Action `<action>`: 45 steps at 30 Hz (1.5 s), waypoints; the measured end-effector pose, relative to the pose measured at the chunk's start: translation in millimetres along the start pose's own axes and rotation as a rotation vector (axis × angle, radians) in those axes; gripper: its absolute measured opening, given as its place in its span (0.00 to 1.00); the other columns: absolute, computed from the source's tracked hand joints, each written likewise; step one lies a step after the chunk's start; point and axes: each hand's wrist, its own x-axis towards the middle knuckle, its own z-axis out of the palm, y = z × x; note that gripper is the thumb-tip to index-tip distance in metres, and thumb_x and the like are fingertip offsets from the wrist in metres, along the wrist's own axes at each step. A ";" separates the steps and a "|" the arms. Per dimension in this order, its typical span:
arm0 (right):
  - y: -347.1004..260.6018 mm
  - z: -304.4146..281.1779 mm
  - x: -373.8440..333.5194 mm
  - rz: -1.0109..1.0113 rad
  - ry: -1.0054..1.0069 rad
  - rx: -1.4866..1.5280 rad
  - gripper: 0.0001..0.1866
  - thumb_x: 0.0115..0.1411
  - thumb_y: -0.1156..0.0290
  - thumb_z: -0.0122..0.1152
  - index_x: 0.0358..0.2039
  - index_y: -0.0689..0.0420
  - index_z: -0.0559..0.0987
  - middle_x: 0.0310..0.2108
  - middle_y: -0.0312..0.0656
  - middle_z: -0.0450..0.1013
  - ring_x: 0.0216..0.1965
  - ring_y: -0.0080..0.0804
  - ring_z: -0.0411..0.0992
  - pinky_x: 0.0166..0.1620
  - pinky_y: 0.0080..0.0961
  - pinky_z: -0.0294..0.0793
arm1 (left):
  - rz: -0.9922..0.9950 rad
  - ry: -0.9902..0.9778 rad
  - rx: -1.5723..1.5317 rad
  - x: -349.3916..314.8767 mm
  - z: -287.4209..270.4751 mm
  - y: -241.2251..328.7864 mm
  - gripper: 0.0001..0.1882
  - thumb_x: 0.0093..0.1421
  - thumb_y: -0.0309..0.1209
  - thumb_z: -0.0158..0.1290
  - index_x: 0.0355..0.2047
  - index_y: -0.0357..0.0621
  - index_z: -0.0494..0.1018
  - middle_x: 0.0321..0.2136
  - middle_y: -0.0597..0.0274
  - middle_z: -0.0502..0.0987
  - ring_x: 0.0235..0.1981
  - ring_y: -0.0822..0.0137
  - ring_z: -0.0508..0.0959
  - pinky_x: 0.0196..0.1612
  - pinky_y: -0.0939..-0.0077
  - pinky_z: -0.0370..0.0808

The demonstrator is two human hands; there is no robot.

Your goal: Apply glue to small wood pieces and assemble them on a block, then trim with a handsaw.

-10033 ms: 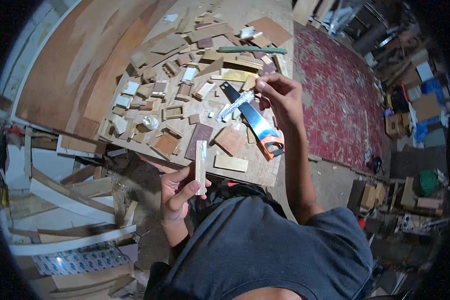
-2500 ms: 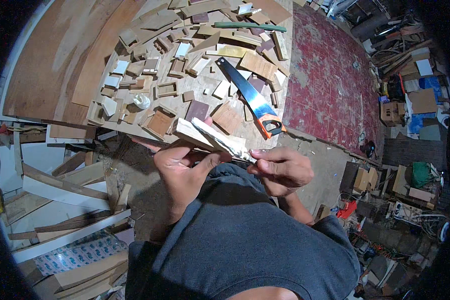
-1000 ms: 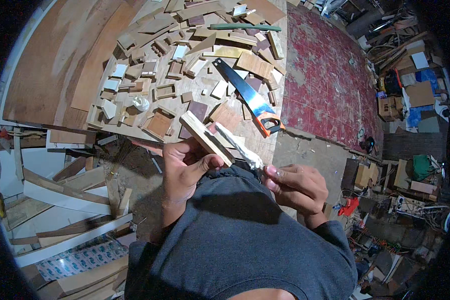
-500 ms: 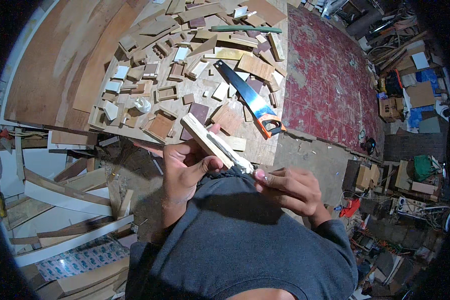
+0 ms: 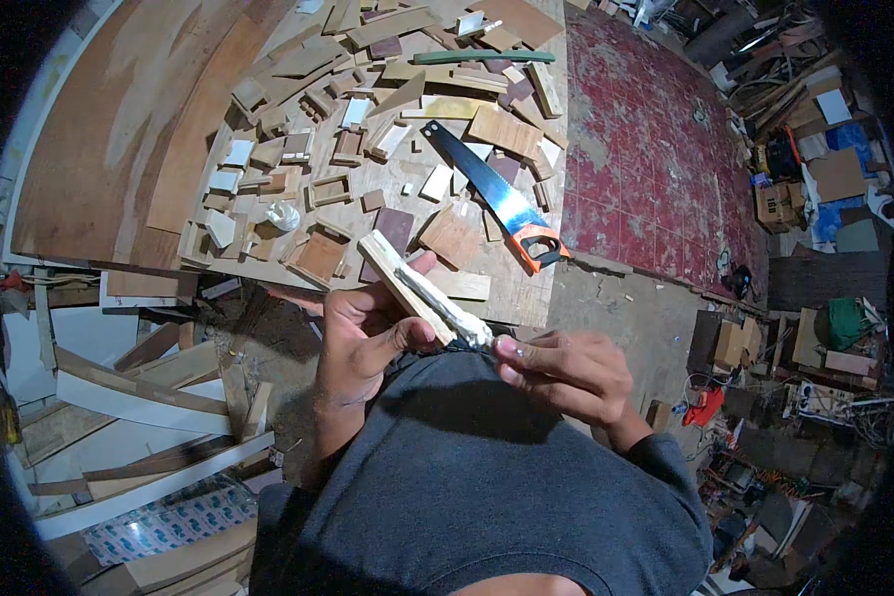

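Low in front of my chest, my left hand (image 5: 360, 343) grips a pale, narrow wooden block (image 5: 395, 280), held slanting with its lower end toward my right hand. A grey groove or gap runs along the block, and a lumpy white paste (image 5: 472, 330) coats that side near the lower end. My right hand (image 5: 571, 370) is closed in a pinch, thumb and fingertips right against the pasted end; what sits between them is hidden. Beyond the block, on the worktable, lies a handsaw (image 5: 487, 184) with an orange and black handle. A crumpled white lump (image 5: 282, 216) rests among small wooden frames.
Many wood offcuts and small open boxes (image 5: 330, 189) cover the plywood worktable (image 5: 526, 310). Large brown boards (image 5: 99, 149) lie at its left. Scrap planks (image 5: 139, 397) are piled at lower left. A worn red floor (image 5: 656, 149) and cluttered stuff stretch along the right.
My right hand has shifted slightly left, along with the pasted end of the block. The left hand keeps its grip, and the white paste looks more bunched at the lower end.
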 end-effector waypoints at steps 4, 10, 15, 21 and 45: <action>-5.0 -7.4 -4.1 0.035 -0.063 -0.013 0.08 0.47 0.82 0.69 0.19 0.60 0.77 0.34 0.47 0.79 0.26 0.31 0.79 0.29 0.26 0.82 | 0.003 0.032 0.018 0.8 -5.9 0.9 0.20 0.50 0.28 0.66 0.40 0.26 0.76 0.53 0.43 0.72 0.34 0.75 0.78 0.37 0.82 0.75; -3.6 -15.5 -11.4 0.064 -0.020 0.036 0.12 0.48 0.80 0.65 0.36 0.65 0.81 0.45 0.53 0.75 0.33 0.37 0.78 0.33 0.28 0.81 | -0.031 0.031 -0.033 -1.0 -9.5 1.6 0.24 0.50 0.30 0.67 0.42 0.24 0.74 0.51 0.44 0.74 0.33 0.74 0.78 0.35 0.83 0.75; 0.6 3.3 0.8 0.110 0.030 -0.030 0.04 0.47 0.81 0.69 0.23 0.63 0.80 0.33 0.49 0.79 0.28 0.36 0.80 0.29 0.27 0.81 | -0.038 0.058 0.080 0.1 3.0 10.8 0.33 0.46 0.36 0.69 0.48 0.27 0.71 0.49 0.46 0.75 0.39 0.67 0.79 0.43 0.75 0.75; 7.3 -9.4 -9.0 -0.052 -0.071 0.053 0.07 0.48 0.81 0.67 0.27 0.68 0.77 0.42 0.55 0.76 0.29 0.38 0.78 0.28 0.27 0.79 | -0.037 0.043 0.048 5.9 -3.5 9.7 0.28 0.50 0.32 0.67 0.47 0.25 0.73 0.50 0.46 0.75 0.36 0.71 0.78 0.37 0.80 0.75; 160.5 227.5 92.1 0.455 0.065 0.181 0.05 0.53 0.76 0.68 0.31 0.62 0.82 0.23 0.41 0.78 0.22 0.21 0.75 0.26 0.17 0.72 | -0.100 0.366 0.043 -69.4 -141.7 -53.8 0.30 0.56 0.29 0.61 0.57 0.32 0.66 0.34 0.56 0.80 0.31 0.75 0.77 0.36 0.81 0.74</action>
